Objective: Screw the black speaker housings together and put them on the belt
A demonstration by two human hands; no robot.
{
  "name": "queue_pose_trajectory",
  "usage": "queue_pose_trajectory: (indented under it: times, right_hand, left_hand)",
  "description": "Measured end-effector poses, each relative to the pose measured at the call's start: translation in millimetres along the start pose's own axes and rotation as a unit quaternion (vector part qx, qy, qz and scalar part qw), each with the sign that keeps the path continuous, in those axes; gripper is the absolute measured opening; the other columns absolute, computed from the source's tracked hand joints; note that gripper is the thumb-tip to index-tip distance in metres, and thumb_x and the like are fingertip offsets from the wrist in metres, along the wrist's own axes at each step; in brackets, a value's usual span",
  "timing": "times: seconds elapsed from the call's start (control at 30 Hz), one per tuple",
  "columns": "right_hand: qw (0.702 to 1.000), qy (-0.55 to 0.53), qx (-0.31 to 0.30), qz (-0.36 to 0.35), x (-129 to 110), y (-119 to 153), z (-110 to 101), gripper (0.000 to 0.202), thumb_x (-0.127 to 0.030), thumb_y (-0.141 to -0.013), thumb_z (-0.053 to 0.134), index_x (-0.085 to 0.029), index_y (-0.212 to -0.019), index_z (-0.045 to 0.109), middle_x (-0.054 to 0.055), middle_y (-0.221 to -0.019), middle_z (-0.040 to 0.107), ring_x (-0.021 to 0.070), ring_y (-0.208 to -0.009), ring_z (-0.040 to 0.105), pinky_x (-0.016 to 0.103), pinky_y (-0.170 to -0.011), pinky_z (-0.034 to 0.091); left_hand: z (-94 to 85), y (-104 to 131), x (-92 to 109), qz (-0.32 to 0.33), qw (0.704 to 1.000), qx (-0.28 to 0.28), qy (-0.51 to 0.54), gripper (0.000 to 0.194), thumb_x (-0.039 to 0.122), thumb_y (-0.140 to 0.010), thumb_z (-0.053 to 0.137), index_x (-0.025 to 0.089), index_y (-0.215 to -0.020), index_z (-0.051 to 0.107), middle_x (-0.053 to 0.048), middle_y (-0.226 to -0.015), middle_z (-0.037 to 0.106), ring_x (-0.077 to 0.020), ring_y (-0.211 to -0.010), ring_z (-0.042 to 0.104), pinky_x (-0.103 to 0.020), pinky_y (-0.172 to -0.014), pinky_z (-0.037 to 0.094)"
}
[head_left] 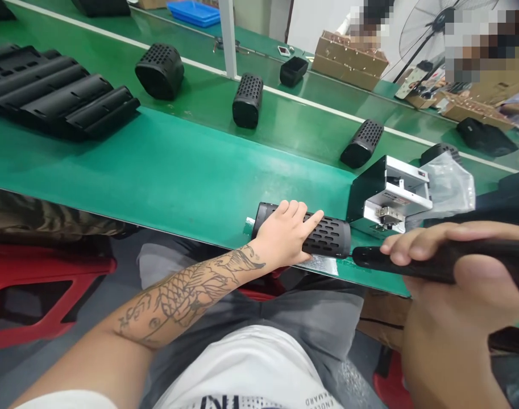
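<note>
My left hand is wrapped over a black perforated housing that lies on its side at the near edge of the green bench. One finger points along its slotted face. My right hand grips a black electric screwdriver, held level from the right. Its tip meets, or almost meets, the housing's right end; the exact contact is too small to tell. Behind the screwdriver stands a silver and black screw feeder.
Similar black housings stand spaced along the darker green strip behind. Stacked black shell parts lie at the left. A clear plastic bag hangs beside the feeder. Cardboard boxes and a blue tray are farther back; red stools stand below.
</note>
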State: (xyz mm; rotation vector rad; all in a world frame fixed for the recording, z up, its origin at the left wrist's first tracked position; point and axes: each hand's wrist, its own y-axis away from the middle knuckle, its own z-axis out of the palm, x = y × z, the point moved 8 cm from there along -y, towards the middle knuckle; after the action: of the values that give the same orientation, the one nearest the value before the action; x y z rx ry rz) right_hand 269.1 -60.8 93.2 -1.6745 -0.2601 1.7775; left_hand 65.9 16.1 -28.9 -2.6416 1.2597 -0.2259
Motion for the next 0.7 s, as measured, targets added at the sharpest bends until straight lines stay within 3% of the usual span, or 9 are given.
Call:
queue_pose_trajectory:
  times: [0.1,0.33,0.7]
  right_hand:
    - [1.0,0.006,-0.008,-0.012,7,2,14,0.021,-0.02,-0.074,0.085,-0.023,-0.095,0.088,0.003,-0.067,0.076,0.0268,-0.05,0.07,0.049,-0.05,0.066]
    - [0.999,0.021,-0.047,0.0,18,5,16,0.015,-0.03,-0.084,0.091,-0.023,-0.095,0.083,0.003,-0.068,0.075,0.0253,-0.051,0.07,0.047,-0.054,0.067]
    - [0.991,-0.016,-0.125,0.035,26,2,28,0.016,-0.033,-0.082,0.094,-0.025,-0.091,0.084,0.001,-0.063,0.073,0.022,-0.046,0.066,0.04,-0.05,0.063]
  left_hand:
    - [-1.1,0,0,-0.003,1.0,0.006,-0.001,0.105,0.069,-0.093,0.09,0.012,-0.174,0.056,-0.025,-0.141,0.07,-0.0453,-0.13,0.06,-0.051,-0.116,0.035]
    - [2.2,-1,1,-0.004,1.0,0.0,-0.004,0.103,0.068,-0.094,0.088,0.011,-0.174,0.055,-0.024,-0.137,0.07,-0.0442,-0.126,0.06,-0.05,-0.113,0.035]
    - [-1.4,-1,2,-0.001,1.0,-0.007,-0.005,0.1,0.066,-0.097,0.085,0.008,-0.174,0.056,-0.025,-0.135,0.071,-0.0452,-0.127,0.06,-0.05,-0.112,0.035]
